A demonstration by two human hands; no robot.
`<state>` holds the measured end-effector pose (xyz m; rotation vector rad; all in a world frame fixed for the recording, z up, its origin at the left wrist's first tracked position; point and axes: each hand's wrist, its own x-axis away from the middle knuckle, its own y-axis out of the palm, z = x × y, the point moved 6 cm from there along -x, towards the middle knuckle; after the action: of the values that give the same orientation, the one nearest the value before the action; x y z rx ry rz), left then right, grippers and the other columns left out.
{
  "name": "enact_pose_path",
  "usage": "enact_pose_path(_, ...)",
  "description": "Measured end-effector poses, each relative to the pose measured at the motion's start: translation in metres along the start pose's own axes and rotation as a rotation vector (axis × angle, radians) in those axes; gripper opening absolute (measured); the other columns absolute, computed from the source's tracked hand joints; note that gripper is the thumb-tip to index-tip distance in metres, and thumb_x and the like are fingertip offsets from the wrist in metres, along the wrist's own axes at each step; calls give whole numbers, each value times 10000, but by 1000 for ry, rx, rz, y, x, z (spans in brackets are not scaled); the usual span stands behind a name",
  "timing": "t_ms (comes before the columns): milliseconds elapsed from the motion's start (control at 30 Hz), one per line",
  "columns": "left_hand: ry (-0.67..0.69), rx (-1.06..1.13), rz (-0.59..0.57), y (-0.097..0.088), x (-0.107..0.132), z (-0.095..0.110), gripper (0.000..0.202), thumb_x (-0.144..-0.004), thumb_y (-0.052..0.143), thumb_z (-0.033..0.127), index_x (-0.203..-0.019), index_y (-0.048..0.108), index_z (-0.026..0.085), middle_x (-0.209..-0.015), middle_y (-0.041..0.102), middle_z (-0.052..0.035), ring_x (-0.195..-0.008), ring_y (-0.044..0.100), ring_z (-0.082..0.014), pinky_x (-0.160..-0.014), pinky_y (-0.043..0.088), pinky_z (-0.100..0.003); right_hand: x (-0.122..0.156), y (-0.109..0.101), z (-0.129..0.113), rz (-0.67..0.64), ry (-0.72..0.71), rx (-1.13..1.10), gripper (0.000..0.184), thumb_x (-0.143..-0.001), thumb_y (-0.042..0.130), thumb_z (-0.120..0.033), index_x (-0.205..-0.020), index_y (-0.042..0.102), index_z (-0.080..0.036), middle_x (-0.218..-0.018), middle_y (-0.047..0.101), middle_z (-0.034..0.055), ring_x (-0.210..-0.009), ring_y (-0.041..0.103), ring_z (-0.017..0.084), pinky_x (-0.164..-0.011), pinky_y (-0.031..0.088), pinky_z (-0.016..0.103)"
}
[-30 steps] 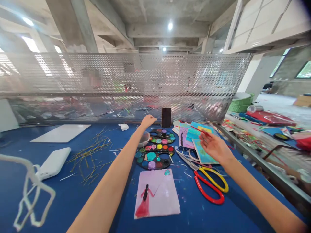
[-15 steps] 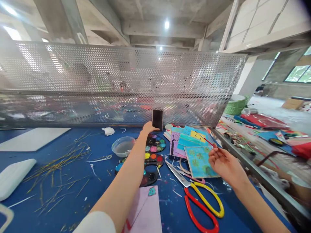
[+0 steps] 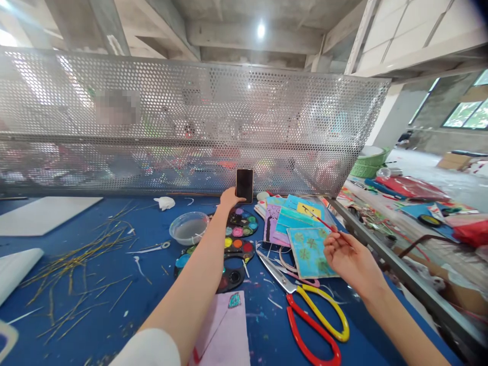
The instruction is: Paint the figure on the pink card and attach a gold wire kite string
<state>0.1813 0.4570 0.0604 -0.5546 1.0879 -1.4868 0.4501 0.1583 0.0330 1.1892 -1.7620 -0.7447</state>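
My left hand (image 3: 230, 197) reaches far forward, its fingers closed on the lower left edge of a dark-screened phone (image 3: 244, 185) that stands upright before the mesh panel. A slim red paintbrush (image 3: 324, 222) is pinched in my right hand (image 3: 353, 258), tip pointing up and left over the painted cards (image 3: 310, 251). Under my left forearm lies a paint palette (image 3: 237, 244) with several coloured wells, partly hidden. Left of it stands a clear water bowl (image 3: 187, 229). A lilac card (image 3: 227, 330) with a small teal drawing lies close to me, partly covered by the forearm.
Large scissors (image 3: 295, 291) with red and yellow handles lie blades open between card and right hand. Dry stalks (image 3: 76, 264) spread over the left of the blue table. A perforated metal panel (image 3: 171, 127) rises behind. A metal rail (image 3: 389, 254) borders the right side.
The view has shifted slightly, so most things sit a little further left. Both hands keep their holds, and the phone and brush stay nearly in place.
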Motion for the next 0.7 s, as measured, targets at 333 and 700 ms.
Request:
enact_pose_path(333,15,-20,-5,5,-4,-5,488,-725,802,457,-1109,691,177,-1146,731,-113,-1092,675,-301,-886,505,-305,-3,-4,6,9,14,4,210,-829,551,-127,-1011,636,-187,-649,609,-16,-581,635,110,-497,565,195)
enact_pose_path(700,22,-31,-46,3,-2,-3,544,-669,838,451,-1129,697,198,-1151,743,-73,-1077,689,-282,-859,519,-281,2,-1,11,45,32,-23,167,-877,486,-126,-956,629,-160,-642,582,-10,-558,612,108,-475,544,195)
